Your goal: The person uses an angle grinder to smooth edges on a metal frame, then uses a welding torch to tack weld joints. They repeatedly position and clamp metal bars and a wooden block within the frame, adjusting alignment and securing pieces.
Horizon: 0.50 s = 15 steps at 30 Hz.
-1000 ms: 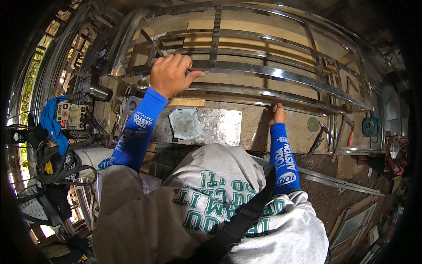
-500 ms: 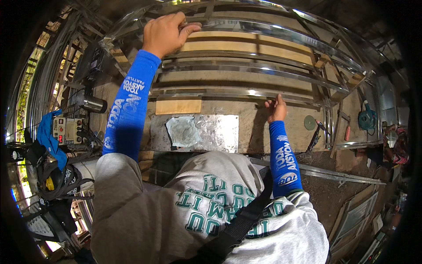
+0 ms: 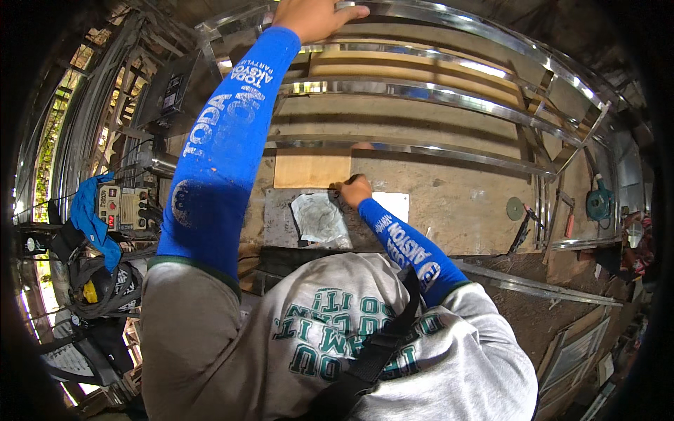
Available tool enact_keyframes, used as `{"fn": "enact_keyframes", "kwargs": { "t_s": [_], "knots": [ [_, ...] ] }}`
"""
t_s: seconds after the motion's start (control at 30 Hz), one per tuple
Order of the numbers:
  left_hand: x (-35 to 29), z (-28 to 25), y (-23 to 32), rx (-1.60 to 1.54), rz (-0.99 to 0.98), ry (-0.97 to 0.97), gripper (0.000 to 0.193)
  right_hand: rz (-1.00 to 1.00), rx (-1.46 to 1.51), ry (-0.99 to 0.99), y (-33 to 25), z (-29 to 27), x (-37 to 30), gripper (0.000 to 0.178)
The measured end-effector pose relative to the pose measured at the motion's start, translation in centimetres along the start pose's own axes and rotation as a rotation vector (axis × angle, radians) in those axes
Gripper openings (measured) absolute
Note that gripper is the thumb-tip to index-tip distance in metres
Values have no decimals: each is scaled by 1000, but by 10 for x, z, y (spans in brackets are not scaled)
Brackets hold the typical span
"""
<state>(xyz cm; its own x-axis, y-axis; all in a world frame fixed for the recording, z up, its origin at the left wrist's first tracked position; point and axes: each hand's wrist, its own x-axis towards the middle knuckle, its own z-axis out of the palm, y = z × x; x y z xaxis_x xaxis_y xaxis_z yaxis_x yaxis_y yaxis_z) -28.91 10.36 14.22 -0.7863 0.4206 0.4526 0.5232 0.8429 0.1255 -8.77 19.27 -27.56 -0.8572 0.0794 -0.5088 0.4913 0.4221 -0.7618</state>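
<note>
A long frame of shiny metal tubes (image 3: 421, 90) spans the workbench in front of me, its parallel rails running left to right. At the far rail my left hand (image 3: 312, 17) is closed round the metal, thumb lying along it; some of its fingers are cut off by the picture's upper edge. My right hand (image 3: 355, 189) is low over the bench, fingers curled, beside a crumpled pale cloth (image 3: 317, 217) and a thin wooden board (image 3: 311, 168). What those fingers hold, if anything, is hidden. Beneath the cloth lies a flat metal plate (image 3: 279, 224).
To the right on the bench are a round disc (image 3: 514, 208), a dark clamp-like tool (image 3: 521, 230) and a teal power tool (image 3: 598, 201). A control box (image 3: 121, 208) with a blue cloth (image 3: 95, 217) stands left. Metal tubes (image 3: 533, 282) lie below the bench's front edge.
My right hand has left the near rail and moved left toward the cloth and board. My left hand stays at the frame, whose far rail now sits higher in the picture.
</note>
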Motion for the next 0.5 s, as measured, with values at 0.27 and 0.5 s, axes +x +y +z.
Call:
{"fn": "enact_keyframes", "kwargs": {
  "t_s": [0.27, 0.5],
  "knots": [
    [17, 3, 1, 17, -41, -69, 61, 205, -235, 91, -65, 17, -25, 74],
    [36, 31, -41, 134, -60, -111, 80, 26, 134, 208, -48, 41, -5, 53]
  ]
}}
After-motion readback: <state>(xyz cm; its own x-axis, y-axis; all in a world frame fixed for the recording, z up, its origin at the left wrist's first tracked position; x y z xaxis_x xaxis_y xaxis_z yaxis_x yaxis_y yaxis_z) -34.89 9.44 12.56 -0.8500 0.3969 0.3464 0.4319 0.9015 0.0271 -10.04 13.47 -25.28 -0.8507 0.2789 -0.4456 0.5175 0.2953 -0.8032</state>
